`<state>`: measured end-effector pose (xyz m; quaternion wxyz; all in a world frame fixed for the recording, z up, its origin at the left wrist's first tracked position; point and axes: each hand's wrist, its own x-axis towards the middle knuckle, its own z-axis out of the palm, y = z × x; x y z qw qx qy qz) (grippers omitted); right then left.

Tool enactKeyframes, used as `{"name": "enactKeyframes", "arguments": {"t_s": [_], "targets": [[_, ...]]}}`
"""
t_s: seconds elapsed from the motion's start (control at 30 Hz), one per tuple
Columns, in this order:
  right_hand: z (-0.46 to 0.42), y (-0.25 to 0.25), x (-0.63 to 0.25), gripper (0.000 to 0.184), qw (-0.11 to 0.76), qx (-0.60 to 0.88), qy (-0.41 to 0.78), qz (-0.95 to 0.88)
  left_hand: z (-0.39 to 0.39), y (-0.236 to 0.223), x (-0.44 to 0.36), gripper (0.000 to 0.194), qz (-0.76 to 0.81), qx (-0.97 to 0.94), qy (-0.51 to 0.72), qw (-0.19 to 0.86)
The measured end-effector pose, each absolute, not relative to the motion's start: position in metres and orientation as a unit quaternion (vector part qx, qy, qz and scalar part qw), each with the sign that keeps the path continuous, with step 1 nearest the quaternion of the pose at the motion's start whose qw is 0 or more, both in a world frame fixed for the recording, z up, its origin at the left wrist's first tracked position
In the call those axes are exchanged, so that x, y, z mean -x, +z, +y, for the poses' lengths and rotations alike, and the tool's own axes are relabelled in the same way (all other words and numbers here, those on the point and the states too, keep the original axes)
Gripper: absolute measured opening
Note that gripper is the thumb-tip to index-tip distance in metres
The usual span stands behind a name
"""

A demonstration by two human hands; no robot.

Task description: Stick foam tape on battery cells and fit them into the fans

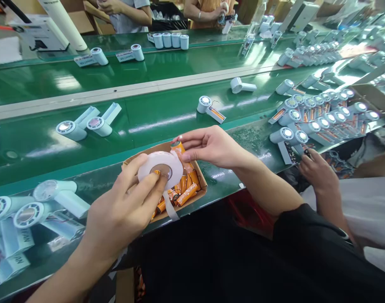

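My left hand [126, 206] grips a roll of white tape [148, 166], its fingers reaching into the cardboard core. A loose strip of tape [170, 206] hangs down from the roll. Between the thumb and fingers of my right hand [208, 145] is an orange battery [183, 158], touching or very near the roll's edge. Both hands are over a small cardboard box [201, 179] that holds several more orange batteries [188, 193] with thin wires.
Light-blue handheld fan bodies [31, 214] lie at my left. More fan bodies [309, 113] crowd the right, beside a co-worker's hand [318, 170]. A green conveyor belt [161, 101] runs across, carrying a few fans [205, 104]. Other people stand at the far side.
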<state>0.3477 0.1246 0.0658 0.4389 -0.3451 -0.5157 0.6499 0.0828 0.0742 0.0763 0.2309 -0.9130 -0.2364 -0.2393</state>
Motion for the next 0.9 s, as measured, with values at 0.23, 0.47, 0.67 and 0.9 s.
{"name": "enactKeyframes", "arguments": {"t_s": [0.23,0.47,0.67,0.9], "targets": [[0.086,0.007,-0.302,0.042,0.710,0.375,0.549,-0.234,0.054,0.046,-0.128,0.024,-0.321,0.869,-0.319,0.199],[0.147,0.022,-0.471,0.011,0.883,0.299,0.247,-0.266,0.062,0.022,-0.089,0.022,-0.325,0.911,-0.247,0.048],[0.099,-0.041,-0.501,0.047,0.791,0.438,0.379,-0.196,0.153,0.066,-0.054,0.037,-0.264,0.947,-0.095,-0.153],[0.068,-0.078,-0.496,0.022,0.753,0.520,0.282,-0.289,0.329,0.083,-0.310,0.041,-0.283,0.941,-0.015,-0.186]]}}
